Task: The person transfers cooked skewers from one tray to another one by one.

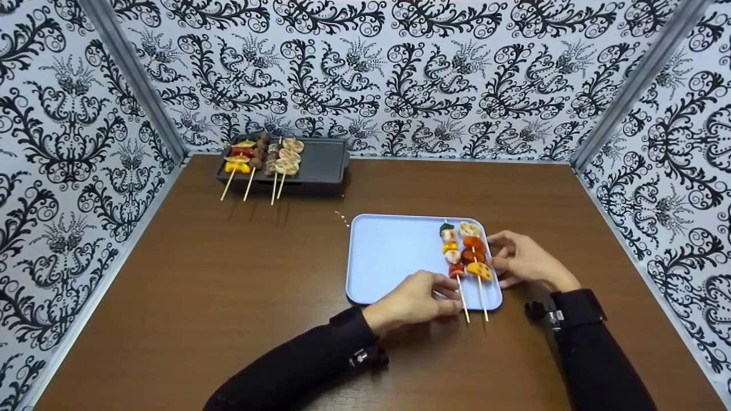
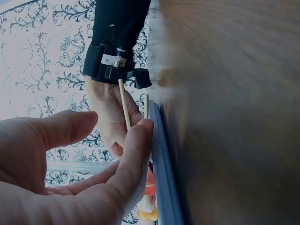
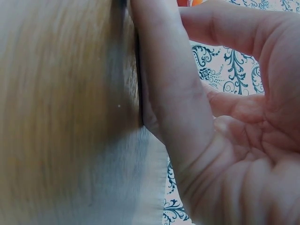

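Note:
A light-blue tray (image 1: 394, 251) lies on the table and bears two skewers along its right side. One skewer (image 1: 450, 247) has small chunks of green, white, yellow and red; the other (image 1: 473, 254) carries orange, red and yellow slices. Both bare sticks point toward the person, past the tray's front rim. My left hand (image 1: 425, 297) is over the front rim, fingertips beside the left skewer's stick (image 2: 123, 104), thumb well apart from the fingers. At the tray's right rim, my right hand (image 1: 528, 262) has loosely bent fingers, close beside the skewer with orange slices.
At the back left stands a dark grey grill plate (image 1: 322, 160) with several skewers (image 1: 262, 157) on its left half, their sticks overhanging the front. Patterned walls (image 1: 354, 74) enclose the brown table (image 1: 228, 297) at the back and sides. Small pale specks (image 1: 341, 217) lie near the tray's back-left corner.

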`<action>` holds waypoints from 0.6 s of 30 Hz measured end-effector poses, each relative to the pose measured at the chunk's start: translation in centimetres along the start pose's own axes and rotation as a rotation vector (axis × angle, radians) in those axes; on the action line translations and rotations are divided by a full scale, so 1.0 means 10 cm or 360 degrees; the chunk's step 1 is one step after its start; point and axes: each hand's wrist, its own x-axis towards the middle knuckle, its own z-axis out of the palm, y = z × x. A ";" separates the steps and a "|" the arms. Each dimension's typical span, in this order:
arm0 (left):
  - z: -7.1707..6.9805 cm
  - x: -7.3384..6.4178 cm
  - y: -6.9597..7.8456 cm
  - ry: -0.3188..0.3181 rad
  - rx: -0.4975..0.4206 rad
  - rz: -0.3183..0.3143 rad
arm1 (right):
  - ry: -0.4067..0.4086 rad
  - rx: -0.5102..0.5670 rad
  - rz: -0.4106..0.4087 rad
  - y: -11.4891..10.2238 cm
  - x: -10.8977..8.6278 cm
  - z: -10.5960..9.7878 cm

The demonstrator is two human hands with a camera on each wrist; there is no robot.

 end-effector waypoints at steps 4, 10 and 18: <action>-0.03 -0.01 0.00 -0.0038 0.0000 0.0033 | -0.0010 0.0011 -0.0015 -0.02 -0.01 0.00; -0.10 -0.05 0.05 -0.0085 0.0062 0.0066 | -0.0012 0.0020 -0.0005 -0.02 -0.01 0.00; -0.26 -0.07 0.11 -0.0016 0.0379 0.0205 | -0.0013 0.0024 0.0005 0.00 0.00 -0.01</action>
